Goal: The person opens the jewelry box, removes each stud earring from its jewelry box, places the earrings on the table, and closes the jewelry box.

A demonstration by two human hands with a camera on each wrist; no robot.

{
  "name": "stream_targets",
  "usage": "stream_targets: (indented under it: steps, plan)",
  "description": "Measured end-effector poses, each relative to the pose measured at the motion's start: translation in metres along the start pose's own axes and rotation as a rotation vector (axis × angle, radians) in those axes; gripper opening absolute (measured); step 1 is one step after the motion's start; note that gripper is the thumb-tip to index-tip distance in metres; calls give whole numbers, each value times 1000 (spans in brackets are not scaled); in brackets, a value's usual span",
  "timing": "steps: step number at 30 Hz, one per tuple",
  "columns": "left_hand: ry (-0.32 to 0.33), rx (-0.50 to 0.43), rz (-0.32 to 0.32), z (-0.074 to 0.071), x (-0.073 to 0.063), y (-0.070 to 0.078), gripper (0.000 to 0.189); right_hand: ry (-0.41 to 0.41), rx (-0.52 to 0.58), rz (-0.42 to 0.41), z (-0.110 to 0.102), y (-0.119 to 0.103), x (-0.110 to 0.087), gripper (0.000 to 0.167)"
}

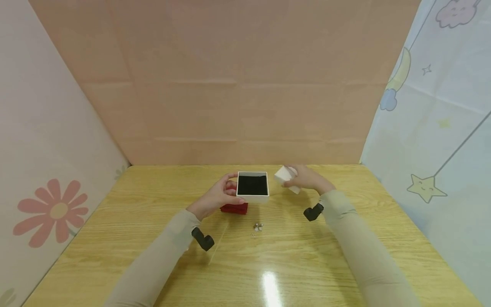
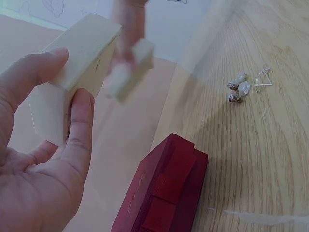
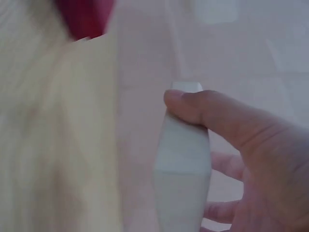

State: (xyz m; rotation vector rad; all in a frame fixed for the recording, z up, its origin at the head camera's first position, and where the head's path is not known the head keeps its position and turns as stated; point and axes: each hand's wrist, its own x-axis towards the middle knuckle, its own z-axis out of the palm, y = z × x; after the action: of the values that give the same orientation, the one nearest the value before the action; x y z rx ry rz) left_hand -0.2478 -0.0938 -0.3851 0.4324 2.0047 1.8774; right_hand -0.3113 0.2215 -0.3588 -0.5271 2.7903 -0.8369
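My left hand (image 1: 219,194) grips the left side of a small white box (image 1: 254,198) with a black lining (image 1: 252,185), held above the table. In the left wrist view the thumb lies on one face of the white box (image 2: 89,48) and the fingers on another. My right hand (image 1: 305,177) holds a white box lid (image 1: 285,175), tilted and apart from the box; the right wrist view shows the thumb across the lid (image 3: 183,150). Below my left hand a dark red box (image 1: 235,208) with a ribbon-like band (image 2: 169,181) sits on the table, partly hidden in the head view.
Several small pearly and metallic trinkets (image 1: 258,227) lie on the wooden table (image 1: 153,256) in front of the red box. Beside them is a tiny clear piece (image 2: 263,77). A peach backdrop (image 1: 238,85) rises behind, with patterned side panels (image 1: 441,140) left and right.
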Motion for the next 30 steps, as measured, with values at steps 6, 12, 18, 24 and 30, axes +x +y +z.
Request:
stream_targets:
  steps: [6,12,18,24,30]
  plan:
    - [-13,-2,4,0,2,-2,87,203,68,-165,-24,-49,-7,87]
    - [-35,-17,18,1,3,-1,86,241,-16,-366,-14,-91,-21,85]
    - [-58,-48,18,2,3,-1,86,122,-113,-447,4,-108,-28,81]
    - [-54,-34,37,3,3,0,85,56,-167,-446,14,-108,-27,78]
    - [-59,-47,37,3,2,-1,86,31,-139,-470,20,-106,-25,75]
